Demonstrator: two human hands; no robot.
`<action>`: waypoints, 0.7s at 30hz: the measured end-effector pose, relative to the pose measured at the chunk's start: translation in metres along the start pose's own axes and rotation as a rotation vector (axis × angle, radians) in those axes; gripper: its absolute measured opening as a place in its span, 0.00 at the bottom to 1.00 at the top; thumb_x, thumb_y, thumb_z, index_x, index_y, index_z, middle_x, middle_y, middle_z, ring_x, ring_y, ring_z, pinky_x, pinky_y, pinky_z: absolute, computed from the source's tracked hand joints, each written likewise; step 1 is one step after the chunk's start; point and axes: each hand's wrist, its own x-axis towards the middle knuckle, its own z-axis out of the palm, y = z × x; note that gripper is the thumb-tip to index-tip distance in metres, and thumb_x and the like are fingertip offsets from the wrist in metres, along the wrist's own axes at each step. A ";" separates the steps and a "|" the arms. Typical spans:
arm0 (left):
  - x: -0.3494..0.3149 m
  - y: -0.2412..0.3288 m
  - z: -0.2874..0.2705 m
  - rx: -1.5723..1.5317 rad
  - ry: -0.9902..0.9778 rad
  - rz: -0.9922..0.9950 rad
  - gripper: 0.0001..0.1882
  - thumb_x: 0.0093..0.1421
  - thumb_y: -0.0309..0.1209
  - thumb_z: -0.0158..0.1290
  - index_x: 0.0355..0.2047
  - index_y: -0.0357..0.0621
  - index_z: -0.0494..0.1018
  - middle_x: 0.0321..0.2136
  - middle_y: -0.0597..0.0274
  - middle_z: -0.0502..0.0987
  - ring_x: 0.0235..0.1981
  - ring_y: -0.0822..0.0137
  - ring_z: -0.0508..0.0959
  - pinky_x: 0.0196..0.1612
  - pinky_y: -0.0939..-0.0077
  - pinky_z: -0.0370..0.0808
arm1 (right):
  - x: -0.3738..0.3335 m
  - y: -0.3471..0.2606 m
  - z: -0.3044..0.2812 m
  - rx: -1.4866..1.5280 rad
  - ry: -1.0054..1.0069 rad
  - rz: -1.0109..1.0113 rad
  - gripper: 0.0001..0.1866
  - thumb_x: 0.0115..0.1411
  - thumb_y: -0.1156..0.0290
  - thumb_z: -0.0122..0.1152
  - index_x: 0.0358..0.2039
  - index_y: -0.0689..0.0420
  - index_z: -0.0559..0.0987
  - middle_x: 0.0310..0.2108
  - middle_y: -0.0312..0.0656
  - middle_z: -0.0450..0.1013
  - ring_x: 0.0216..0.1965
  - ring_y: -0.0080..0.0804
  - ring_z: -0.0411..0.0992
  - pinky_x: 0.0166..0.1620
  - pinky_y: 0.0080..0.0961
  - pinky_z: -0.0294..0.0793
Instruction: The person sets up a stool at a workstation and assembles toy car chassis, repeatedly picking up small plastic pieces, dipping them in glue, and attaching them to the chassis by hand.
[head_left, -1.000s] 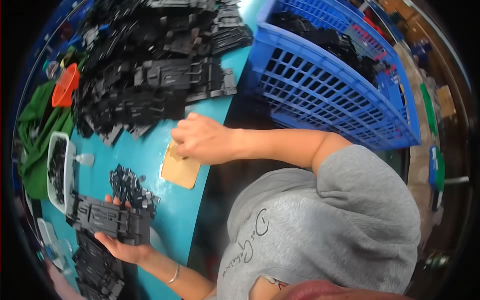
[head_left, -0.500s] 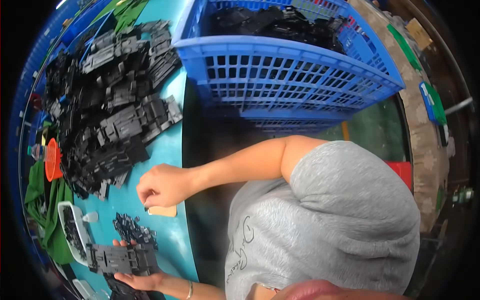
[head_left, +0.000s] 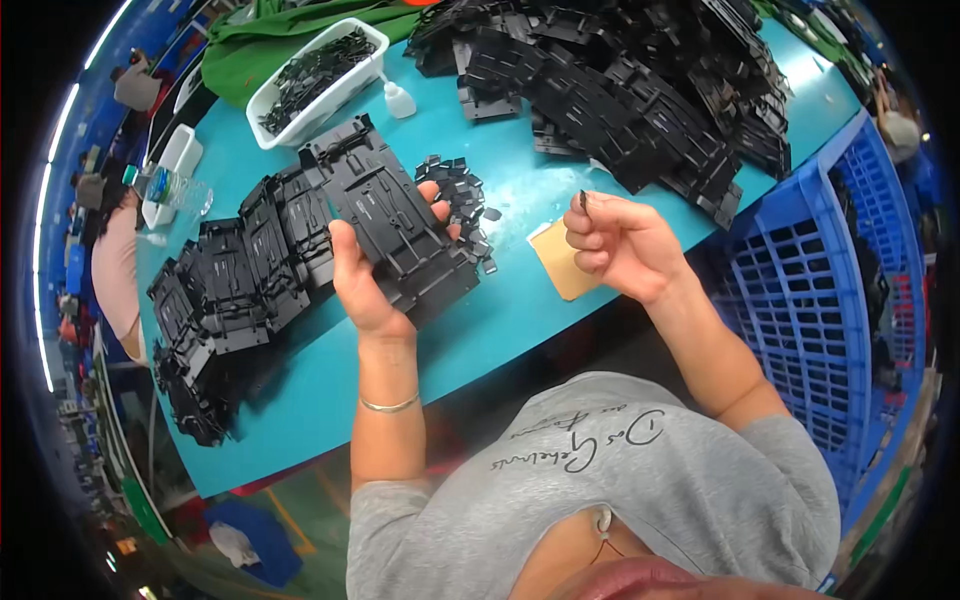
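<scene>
Gripping a black moulded part (head_left: 375, 195) between thumb and fingers, the left hand (head_left: 372, 300) holds it over the counter (head_left: 400, 365), near the front edge. The right hand (head_left: 630, 240) pinches a small dark piece (head_left: 584, 203) in its fingertips, by a tan pad (head_left: 562, 268) near that same edge. Small black pieces (head_left: 462, 190) lie heaped just beyond the held part; similar black parts (head_left: 228, 268) overlap in a row toward the counter's left front corner.

Rumpled green cloth (head_left: 265, 48); green-capped clear bottle (head_left: 178, 190) at left; near it, pale pink clothing (head_left: 115, 265), probably co-worker's.
</scene>
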 end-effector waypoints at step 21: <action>0.000 -0.005 0.004 0.062 0.050 0.026 0.40 0.64 0.58 0.37 0.57 0.30 0.60 0.52 0.38 0.69 0.47 0.51 0.76 0.50 0.55 0.75 | 0.006 0.000 -0.013 0.168 -0.151 0.048 0.06 0.61 0.70 0.53 0.32 0.58 0.69 0.28 0.33 0.61 0.27 0.18 0.58 0.26 0.13 0.61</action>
